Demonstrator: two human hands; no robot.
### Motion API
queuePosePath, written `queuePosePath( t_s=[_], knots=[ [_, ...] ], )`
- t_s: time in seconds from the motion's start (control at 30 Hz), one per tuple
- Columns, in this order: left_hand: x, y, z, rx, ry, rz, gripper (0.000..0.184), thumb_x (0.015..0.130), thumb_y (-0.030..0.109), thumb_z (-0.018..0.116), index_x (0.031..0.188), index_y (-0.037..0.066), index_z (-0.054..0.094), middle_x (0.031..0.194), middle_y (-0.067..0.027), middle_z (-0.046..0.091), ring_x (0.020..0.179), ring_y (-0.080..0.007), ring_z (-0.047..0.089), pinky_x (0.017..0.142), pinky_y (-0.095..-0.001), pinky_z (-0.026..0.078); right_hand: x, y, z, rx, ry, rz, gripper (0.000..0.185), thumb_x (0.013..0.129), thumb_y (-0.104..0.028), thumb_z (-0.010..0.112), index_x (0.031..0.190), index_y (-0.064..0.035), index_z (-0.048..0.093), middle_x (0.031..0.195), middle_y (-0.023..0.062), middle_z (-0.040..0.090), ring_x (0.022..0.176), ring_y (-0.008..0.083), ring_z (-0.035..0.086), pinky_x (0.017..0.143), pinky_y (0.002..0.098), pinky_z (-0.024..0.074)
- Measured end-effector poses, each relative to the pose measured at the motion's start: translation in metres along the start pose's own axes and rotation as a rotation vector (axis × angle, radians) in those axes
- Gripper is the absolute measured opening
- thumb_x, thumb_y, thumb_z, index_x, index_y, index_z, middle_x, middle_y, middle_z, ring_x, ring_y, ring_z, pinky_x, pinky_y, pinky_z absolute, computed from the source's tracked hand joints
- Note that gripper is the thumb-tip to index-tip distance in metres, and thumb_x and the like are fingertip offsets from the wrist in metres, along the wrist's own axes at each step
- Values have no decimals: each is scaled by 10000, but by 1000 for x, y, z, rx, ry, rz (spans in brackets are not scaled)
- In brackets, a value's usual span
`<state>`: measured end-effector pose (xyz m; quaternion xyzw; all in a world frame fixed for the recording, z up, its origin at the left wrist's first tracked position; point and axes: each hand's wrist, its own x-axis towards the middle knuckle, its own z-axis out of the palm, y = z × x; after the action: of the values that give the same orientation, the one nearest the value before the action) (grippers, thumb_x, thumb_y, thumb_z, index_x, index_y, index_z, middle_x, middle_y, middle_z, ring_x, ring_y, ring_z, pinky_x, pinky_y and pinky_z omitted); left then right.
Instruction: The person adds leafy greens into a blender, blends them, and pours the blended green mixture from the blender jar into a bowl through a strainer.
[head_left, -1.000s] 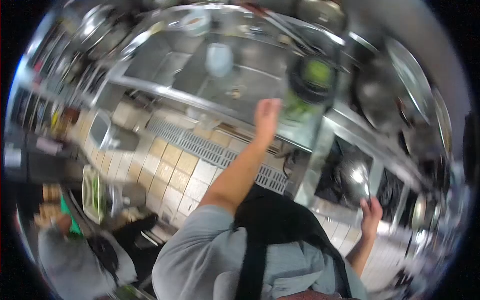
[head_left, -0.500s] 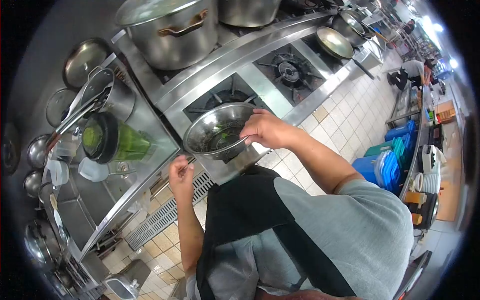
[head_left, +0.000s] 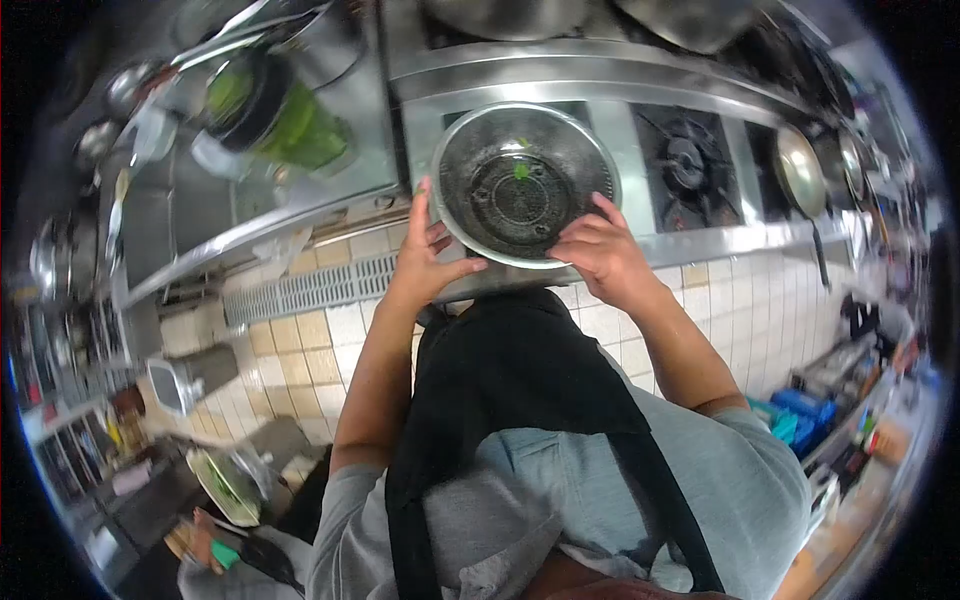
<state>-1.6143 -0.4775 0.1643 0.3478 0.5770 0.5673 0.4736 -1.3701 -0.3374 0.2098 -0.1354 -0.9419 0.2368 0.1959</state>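
Observation:
A round metal bowl (head_left: 480, 190) with a dark wet bottom and a few green bits (head_left: 521, 172) is over the front of the stove (head_left: 620, 150). My right hand (head_left: 603, 255) grips its rim at the lower right, fingers over the edge. At the bowl's lower left is my left hand (head_left: 425, 255), thumb and fingers spread apart, close to the rim; whether it touches is hard to tell. A blender jar of green contents with a black lid or base (head_left: 300, 125) lies to the left on the metal counter.
A sink (head_left: 185, 215) lies left of the blender jar. Right of the bowl are a burner (head_left: 690, 165) and a pan (head_left: 800, 172) with its handle jutting over the stove's edge. Large pots stand behind. A co-worker's hand (head_left: 205, 545) shows at the lower left.
The view has swung from the sink to the stove. Since half a second ago, my left hand has come up beside the bowl, its fingers spreading, while my right hand has kept hold of the rim.

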Motion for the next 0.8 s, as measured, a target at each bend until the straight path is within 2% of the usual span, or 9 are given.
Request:
queuePosePath(
  t_s=[0.17,0.3,0.37,0.43,0.5,0.57,0.6,0.73,0.8],
  knots=[
    [-44,3,-28,44,149,72,1283,555,24,875,1526,208,57,1580,-135,87,1354,-368,349,1044,-515,385,32,-28,13,50,-65,-152,288,626,57,643,853,-108,707,802,30,657,883,198,634,1076,510,327],
    [-97,4,-61,355,287,269,889,609,134,862,1381,169,422,1359,-105,452,1225,-282,493,993,-421,451,65,-67,35,100,-162,-335,226,675,45,624,840,-85,707,792,76,648,871,234,640,1063,521,330],
    [-134,5,-80,499,349,203,573,621,220,857,1117,145,580,1134,-115,558,1071,-285,559,857,-394,484,80,-93,55,145,-229,-411,257,662,63,582,855,-59,701,810,90,655,885,253,636,1078,509,305],
    [-171,-5,-105,469,502,232,449,616,257,849,937,102,576,967,-121,564,933,-307,568,754,-395,466,101,-116,83,170,-293,-479,283,671,66,544,873,-59,697,820,107,652,912,269,629,1088,492,298],
    [-211,-14,-118,506,662,234,447,607,256,853,909,95,565,956,-124,556,923,-318,570,756,-401,466,115,-146,105,165,-393,-607,294,674,68,567,910,-56,690,882,107,660,961,276,618,1095,489,290],
    [-254,-25,-139,522,793,225,447,598,255,856,881,88,554,944,-126,548,913,-328,572,758,-407,467,132,-183,130,226,-520,-554,324,673,70,592,958,-56,682,987,106,658,1030,282,599,1102,508,274],
    [-274,-30,-147,504,839,261,447,598,252,856,877,86,549,957,-133,547,922,-339,572,770,-416,465,144,-202,139,220,-609,-607,326,708,49,639,1023,-31,668,1085,118,641,1085,292,580,1072,471,326],
    [-352,-56,-166,526,1095,171,438,608,232,857,875,84,543,1003,-151,537,971,-367,564,820,-437,457,182,-260,188,365,-765,-577,301,788,-31,695,1081,16,644,1138,158,628,1096,297,577,963,346,426],
    [-388,-68,-160,518,1268,142,430,608,215,857,873,84,544,1019,-157,531,993,-372,558,833,-437,456,197,-284,206,396,-839,-608,288,798,-32,690,1079,16,644,1133,159,630,1081,294,585,955,344,429]
  ],
)
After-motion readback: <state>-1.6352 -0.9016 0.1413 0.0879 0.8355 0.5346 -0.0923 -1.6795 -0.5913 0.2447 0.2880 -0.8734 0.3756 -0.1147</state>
